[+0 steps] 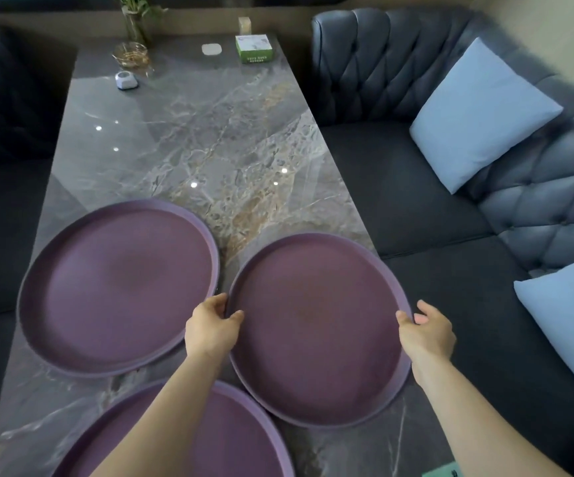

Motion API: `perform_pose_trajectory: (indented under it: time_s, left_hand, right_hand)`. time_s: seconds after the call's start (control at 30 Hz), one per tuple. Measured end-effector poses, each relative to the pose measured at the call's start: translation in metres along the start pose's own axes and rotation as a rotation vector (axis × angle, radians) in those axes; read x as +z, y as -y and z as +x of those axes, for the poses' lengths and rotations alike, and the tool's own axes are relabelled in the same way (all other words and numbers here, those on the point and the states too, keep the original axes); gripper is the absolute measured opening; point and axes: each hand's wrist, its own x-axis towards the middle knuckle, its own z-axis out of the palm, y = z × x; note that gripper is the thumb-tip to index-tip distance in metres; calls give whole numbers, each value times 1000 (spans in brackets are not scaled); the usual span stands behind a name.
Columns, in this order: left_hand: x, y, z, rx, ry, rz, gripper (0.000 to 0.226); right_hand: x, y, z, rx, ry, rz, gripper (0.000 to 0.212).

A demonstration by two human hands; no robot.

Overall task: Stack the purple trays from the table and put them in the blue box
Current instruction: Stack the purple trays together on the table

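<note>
Three round purple trays lie on the marble table (182, 139). The right tray (316, 325) overhangs the table's right edge. My left hand (211, 327) grips its left rim, thumb over the lip. My right hand (428, 333) holds its right rim, thumb on the lip and fingers spread behind it. The left tray (117, 287) lies flat beside it, rims nearly touching. The near tray (230, 442) sits at the bottom edge, partly hidden by my left forearm. The blue box is not in view.
At the table's far end stand a glass vase with greenery (136, 22), a gold-rimmed glass bowl (130, 55), a small white device (126, 80), a white coaster (211, 49) and a green box (253, 48). A dark tufted sofa (399, 187) with light-blue cushions (482, 111) runs along the right.
</note>
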Motion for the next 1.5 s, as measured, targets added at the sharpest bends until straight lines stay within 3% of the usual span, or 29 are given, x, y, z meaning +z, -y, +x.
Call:
perform_pose_trajectory:
  time_s: [0.3,0.57,0.8,1.13,1.5]
  left_hand:
    - [-73,27,-49,86,-124,-85,24]
    - [-162,153,-109,46,-232,71,27]
    - [-199,229,-135,-63,-270,198,29]
    - [-199,243,-137,-80,-297,184,25]
    - [-200,243,-129,-77,-333,212,24]
  right_hand:
    - [-30,-20,-71,-103,-93,-68,30]
    - [-1,-78,-206,-191,12,-234,17]
    - [27,-109,-276,-210,109,-293,18]
    - [31,-112,-291,-290,42,-393,23]
    - [27,-106,-292,-304,60,-482,12]
